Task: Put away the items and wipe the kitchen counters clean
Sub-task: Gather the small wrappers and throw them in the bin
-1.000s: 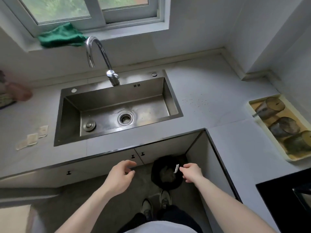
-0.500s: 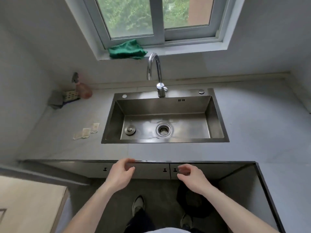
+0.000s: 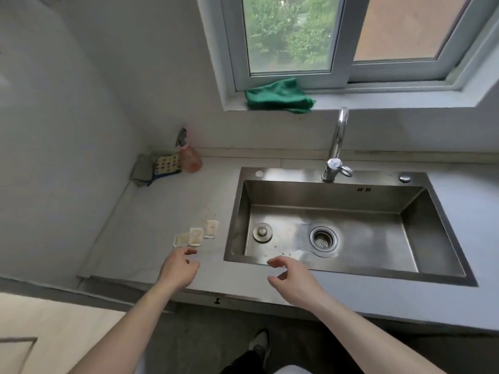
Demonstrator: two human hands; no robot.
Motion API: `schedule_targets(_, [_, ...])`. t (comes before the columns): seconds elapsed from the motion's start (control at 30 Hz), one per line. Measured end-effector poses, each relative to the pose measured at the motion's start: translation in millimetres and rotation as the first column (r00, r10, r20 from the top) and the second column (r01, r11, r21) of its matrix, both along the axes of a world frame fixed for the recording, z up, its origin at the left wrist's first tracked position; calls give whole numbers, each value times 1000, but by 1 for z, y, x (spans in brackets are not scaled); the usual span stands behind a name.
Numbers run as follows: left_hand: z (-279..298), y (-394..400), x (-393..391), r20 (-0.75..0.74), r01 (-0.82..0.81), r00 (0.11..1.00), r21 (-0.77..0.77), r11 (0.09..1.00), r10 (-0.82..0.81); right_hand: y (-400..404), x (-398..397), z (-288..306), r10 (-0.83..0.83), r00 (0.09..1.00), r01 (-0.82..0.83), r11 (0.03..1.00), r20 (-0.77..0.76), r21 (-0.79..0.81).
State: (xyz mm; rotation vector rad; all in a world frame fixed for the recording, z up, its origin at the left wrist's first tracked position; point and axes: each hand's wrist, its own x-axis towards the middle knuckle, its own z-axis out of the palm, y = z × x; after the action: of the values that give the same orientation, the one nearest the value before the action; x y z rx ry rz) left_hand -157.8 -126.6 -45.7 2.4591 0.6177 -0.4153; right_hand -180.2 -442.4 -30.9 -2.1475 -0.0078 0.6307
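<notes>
Three small pale packets (image 3: 196, 235) lie in a row on the grey counter (image 3: 167, 211), left of the steel sink (image 3: 348, 271). My left hand (image 3: 178, 268) hovers just below the packets, fingers apart and empty, its fingertips close to the nearest one. My right hand (image 3: 293, 279) is over the counter at the sink's front rim, fingers loosely curled, holding nothing. A folded green cloth (image 3: 278, 96) rests on the windowsill above the sink.
A pink spray bottle (image 3: 189, 157), a patterned sponge (image 3: 166, 163) and a grey rag (image 3: 141, 170) sit in the back left corner by the wall. The faucet (image 3: 337, 147) rises behind the sink. Crumbs speckle the counter near the sink's left edge.
The view has swung left from the corner counter to the sink's left side. Both hands rose from below the counter edge to above it; the small white item in my right hand is gone.
</notes>
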Motion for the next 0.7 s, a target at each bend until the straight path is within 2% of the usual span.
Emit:
schedule_targets(0.2, [-30, 62, 49, -49, 42, 998, 119, 992, -36, 78, 56, -14, 133, 990, -126, 981, 41, -149])
schedule_targets(0.47, [-70, 91, 89, -125, 160, 983, 200, 967, -137, 159, 122, -45, 286, 956, -256, 926, 70, -278])
schedule_targets(0.57, [-77, 96, 91, -108, 152, 986, 225, 962, -130, 189, 136, -57, 355, 930, -311, 897, 93, -314])
schedule_targets(0.7, [-89, 112, 89, -76, 78, 995, 179, 981, -65, 230, 153, -72, 436, 891, -371, 861, 130, -348])
